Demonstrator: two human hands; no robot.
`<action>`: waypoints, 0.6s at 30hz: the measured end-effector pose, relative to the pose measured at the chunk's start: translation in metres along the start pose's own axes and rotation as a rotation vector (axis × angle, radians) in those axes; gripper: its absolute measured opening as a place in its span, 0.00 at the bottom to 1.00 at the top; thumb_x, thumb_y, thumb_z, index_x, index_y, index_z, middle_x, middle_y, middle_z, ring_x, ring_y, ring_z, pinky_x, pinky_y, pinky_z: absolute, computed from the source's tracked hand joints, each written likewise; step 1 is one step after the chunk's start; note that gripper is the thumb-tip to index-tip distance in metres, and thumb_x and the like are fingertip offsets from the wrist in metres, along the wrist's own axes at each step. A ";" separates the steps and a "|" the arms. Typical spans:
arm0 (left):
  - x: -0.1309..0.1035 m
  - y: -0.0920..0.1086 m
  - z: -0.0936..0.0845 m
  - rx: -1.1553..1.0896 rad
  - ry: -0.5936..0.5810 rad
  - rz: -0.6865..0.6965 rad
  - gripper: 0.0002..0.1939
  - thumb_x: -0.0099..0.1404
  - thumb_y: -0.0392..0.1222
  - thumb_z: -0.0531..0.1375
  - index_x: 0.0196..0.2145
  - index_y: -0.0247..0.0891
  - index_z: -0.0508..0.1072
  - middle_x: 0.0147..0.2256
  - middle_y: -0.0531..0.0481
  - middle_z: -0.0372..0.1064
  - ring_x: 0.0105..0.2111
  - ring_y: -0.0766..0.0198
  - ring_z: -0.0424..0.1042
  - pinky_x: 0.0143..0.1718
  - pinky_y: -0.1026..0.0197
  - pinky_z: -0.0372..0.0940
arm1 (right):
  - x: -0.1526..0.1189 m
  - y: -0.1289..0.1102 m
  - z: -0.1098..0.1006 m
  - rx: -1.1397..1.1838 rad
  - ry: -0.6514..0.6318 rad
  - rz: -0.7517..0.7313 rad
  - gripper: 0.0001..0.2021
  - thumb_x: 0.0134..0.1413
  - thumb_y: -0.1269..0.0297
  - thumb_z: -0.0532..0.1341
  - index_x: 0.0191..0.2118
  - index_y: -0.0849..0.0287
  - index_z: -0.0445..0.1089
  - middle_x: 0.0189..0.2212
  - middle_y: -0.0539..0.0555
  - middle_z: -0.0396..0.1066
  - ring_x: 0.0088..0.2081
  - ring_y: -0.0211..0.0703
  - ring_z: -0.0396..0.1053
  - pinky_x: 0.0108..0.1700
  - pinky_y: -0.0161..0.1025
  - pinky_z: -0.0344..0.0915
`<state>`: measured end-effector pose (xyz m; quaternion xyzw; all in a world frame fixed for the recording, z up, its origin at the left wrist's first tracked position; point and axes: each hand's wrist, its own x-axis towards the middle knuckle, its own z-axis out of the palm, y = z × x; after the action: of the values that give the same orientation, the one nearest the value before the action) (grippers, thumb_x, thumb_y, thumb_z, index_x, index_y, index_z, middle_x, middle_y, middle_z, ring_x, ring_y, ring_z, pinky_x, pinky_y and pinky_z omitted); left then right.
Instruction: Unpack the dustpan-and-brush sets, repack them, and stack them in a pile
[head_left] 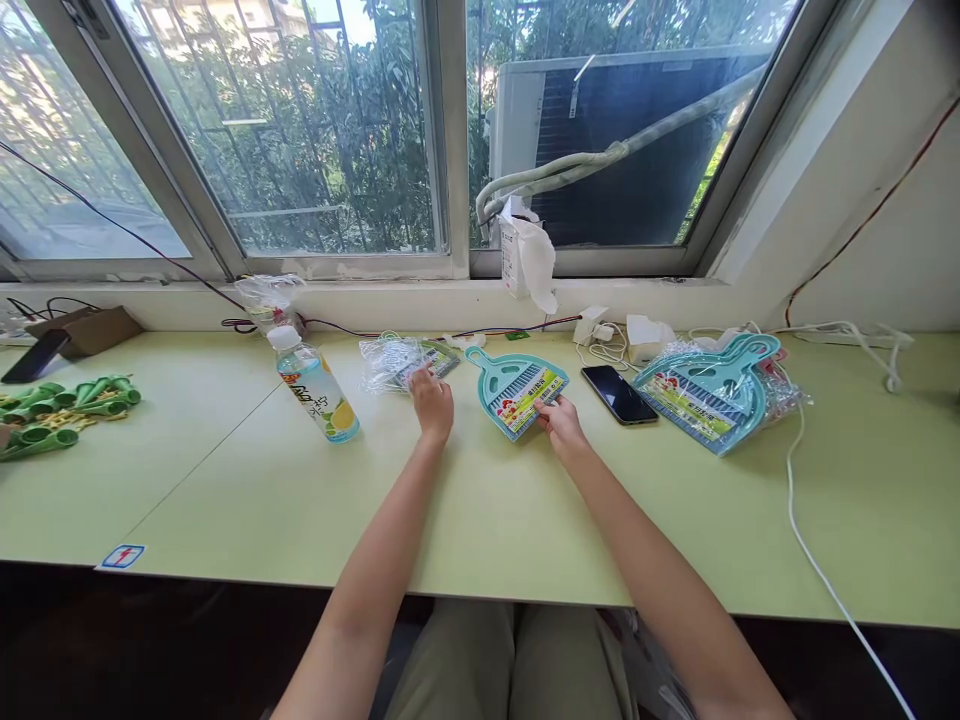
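Note:
My right hand (561, 425) pinches the lower right edge of a teal mini dustpan (491, 378), which carries a yellow-green printed label and has a brush's bristles showing. The dustpan tilts over the table, its handle pointing to the upper left. My left hand (433, 408) is closed at the near edge of a small pile of clear plastic bags (386, 360). Its fingertips are partly hidden, but they seem to grip a bag. A printed card (439, 360) shows among the bags.
Wrapped teal dustpans (705, 390) lie stacked on the right, beside a black phone (619, 393). A drink bottle (315, 385) leans on the left. Green tube-like pieces (67, 410) lie at the far left. A white cable (799, 500) crosses the table's right side.

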<state>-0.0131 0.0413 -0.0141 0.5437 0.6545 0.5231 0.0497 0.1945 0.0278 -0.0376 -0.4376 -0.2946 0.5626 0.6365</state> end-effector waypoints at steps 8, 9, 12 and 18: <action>0.003 -0.021 0.003 0.503 -0.213 0.141 0.18 0.65 0.37 0.48 0.47 0.38 0.72 0.53 0.38 0.65 0.57 0.47 0.57 0.59 0.40 0.42 | 0.001 -0.003 -0.003 0.001 -0.026 -0.012 0.13 0.41 0.77 0.64 0.35 0.57 0.66 0.32 0.51 0.76 0.36 0.43 0.75 0.39 0.42 0.75; 0.002 -0.020 0.004 0.521 -0.269 0.168 0.17 0.66 0.38 0.47 0.43 0.38 0.74 0.49 0.39 0.69 0.54 0.48 0.61 0.59 0.41 0.42 | 0.001 -0.003 -0.002 -0.006 -0.033 -0.010 0.13 0.42 0.77 0.63 0.36 0.57 0.66 0.32 0.51 0.76 0.36 0.43 0.75 0.39 0.42 0.75; -0.002 -0.011 0.005 0.526 -0.344 0.217 0.18 0.67 0.39 0.46 0.40 0.39 0.76 0.39 0.42 0.74 0.44 0.54 0.69 0.57 0.48 0.47 | 0.000 -0.003 0.000 -0.037 -0.043 0.001 0.12 0.43 0.78 0.62 0.35 0.58 0.66 0.30 0.51 0.75 0.35 0.43 0.75 0.38 0.41 0.75; -0.007 0.004 -0.001 0.573 -0.240 0.300 0.17 0.65 0.40 0.52 0.50 0.40 0.70 0.41 0.41 0.72 0.46 0.51 0.66 0.51 0.50 0.52 | -0.002 -0.002 0.003 -0.095 -0.022 0.058 0.12 0.43 0.79 0.62 0.35 0.59 0.67 0.30 0.52 0.75 0.34 0.43 0.75 0.35 0.40 0.75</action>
<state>-0.0088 0.0345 -0.0144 0.6832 0.6772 0.2519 -0.1058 0.1926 0.0268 -0.0340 -0.4696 -0.3151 0.5711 0.5950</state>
